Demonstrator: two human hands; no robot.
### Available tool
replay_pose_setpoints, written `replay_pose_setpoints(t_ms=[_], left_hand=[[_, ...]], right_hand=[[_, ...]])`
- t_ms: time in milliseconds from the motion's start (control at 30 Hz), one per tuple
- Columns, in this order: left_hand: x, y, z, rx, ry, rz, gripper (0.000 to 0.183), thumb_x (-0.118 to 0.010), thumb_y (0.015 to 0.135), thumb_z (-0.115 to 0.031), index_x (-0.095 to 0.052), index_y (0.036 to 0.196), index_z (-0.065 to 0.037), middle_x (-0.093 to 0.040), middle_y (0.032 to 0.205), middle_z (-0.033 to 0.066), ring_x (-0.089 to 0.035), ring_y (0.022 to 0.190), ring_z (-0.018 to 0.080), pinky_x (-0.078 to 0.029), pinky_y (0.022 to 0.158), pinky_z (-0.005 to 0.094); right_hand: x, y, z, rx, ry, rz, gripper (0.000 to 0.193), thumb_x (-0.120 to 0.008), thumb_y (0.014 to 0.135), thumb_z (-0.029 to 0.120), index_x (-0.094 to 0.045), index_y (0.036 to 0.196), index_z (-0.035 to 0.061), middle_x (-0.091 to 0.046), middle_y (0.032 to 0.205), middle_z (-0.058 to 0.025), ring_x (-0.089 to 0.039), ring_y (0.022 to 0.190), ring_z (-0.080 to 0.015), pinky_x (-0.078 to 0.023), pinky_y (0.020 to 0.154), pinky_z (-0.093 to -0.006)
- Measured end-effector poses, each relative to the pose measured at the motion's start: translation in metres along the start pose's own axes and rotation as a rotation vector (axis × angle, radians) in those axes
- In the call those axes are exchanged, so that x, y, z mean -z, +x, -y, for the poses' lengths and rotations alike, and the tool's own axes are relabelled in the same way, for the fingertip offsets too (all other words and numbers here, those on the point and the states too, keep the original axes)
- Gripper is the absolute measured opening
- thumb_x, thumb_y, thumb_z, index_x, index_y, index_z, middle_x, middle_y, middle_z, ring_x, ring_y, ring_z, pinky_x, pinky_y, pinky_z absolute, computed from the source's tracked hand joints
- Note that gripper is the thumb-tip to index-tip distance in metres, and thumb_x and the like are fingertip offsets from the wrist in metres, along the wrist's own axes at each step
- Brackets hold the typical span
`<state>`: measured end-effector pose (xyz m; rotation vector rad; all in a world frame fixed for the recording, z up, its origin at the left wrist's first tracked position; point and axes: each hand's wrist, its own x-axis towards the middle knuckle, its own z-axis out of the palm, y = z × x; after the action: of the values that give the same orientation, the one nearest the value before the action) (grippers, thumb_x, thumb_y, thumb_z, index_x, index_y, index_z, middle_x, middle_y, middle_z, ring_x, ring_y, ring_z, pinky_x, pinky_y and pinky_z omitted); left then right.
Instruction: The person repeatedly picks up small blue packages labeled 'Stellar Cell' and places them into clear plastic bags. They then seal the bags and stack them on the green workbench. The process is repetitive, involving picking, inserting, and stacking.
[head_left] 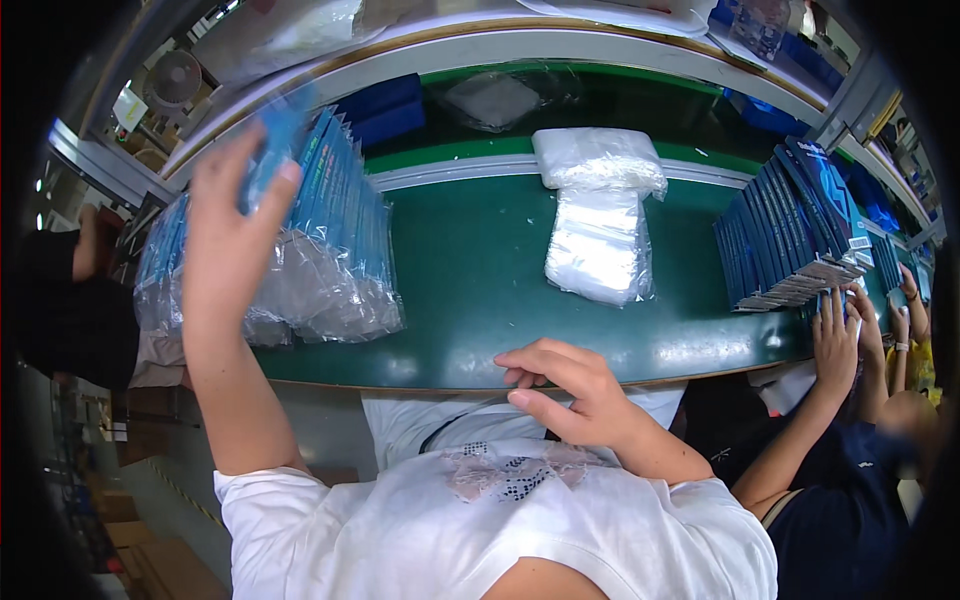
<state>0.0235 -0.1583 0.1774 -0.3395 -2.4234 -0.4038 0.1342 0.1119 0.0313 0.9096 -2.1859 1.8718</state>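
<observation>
My left hand (235, 190) reaches over a row of flat blue packages in clear plastic bags (345, 215) at the left of the bench. Between its thumb and fingers is another blue package (280, 135), smeared by motion and partly covered by the hand. Over the bench's near edge hovers my right hand (570, 390), holding nothing, its fingers loosely bent and the thumb apart. Beyond it, on the green bench top (465, 290), lies a pile of clear plastic bags (600, 245), with a thicker bundle of bags (600, 160) across its far end.
Unbagged dark blue packages (790, 235) stand in a row at the right. Beside them a co-worker's hands (838, 335) touch the bench edge. A dark blue bin (380, 110) and a crumpled clear bag (495, 100) lie behind the metal rail. Another person's dark sleeve (75, 300) is at far left.
</observation>
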Motion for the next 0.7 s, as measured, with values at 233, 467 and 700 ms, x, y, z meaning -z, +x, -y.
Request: replay_pose_setpoints(t_ms=[233, 467, 700], left_hand=[[-0.010, -0.009, -0.014, 0.210, 0.068, 0.154, 0.058, -0.063, 0.080, -0.040, -0.052, 0.126, -0.006, -0.043, 0.132, 0.0189, -0.043, 0.122, 0.0326, -0.035, 0.100, 0.0380], [-0.007, -0.001, 0.001, 0.229, -0.030, 0.147, 0.056, -0.063, 0.080, -0.040, -0.053, 0.122, -0.004, -0.045, 0.126, 0.0176, -0.047, 0.116, 0.0307, -0.037, 0.097, 0.0372], [0.008, -0.003, -0.013, 0.155, -0.027, 0.103, 0.059, -0.062, 0.082, -0.042, -0.052, 0.122, 0.000, -0.047, 0.129, 0.0189, -0.046, 0.118, 0.0281, -0.037, 0.097, 0.0349]], right_hand=[[0.007, -0.002, -0.006, -0.061, -0.029, -0.042, 0.022, -0.061, 0.083, 0.007, -0.061, 0.102, -0.0034, -0.060, 0.081, -0.0120, -0.060, 0.070, -0.0209, -0.049, 0.063, -0.0298], [0.009, -0.004, -0.011, -0.103, -0.044, -0.096, 0.021, -0.060, 0.084, 0.007, -0.062, 0.101, -0.0041, -0.061, 0.082, -0.0126, -0.060, 0.072, -0.0205, -0.049, 0.063, -0.0292], [0.008, -0.004, -0.017, -0.134, -0.071, -0.125, 0.020, -0.060, 0.084, 0.006, -0.062, 0.100, -0.0041, -0.061, 0.081, -0.0119, -0.058, 0.069, -0.0192, -0.048, 0.060, -0.0282]])
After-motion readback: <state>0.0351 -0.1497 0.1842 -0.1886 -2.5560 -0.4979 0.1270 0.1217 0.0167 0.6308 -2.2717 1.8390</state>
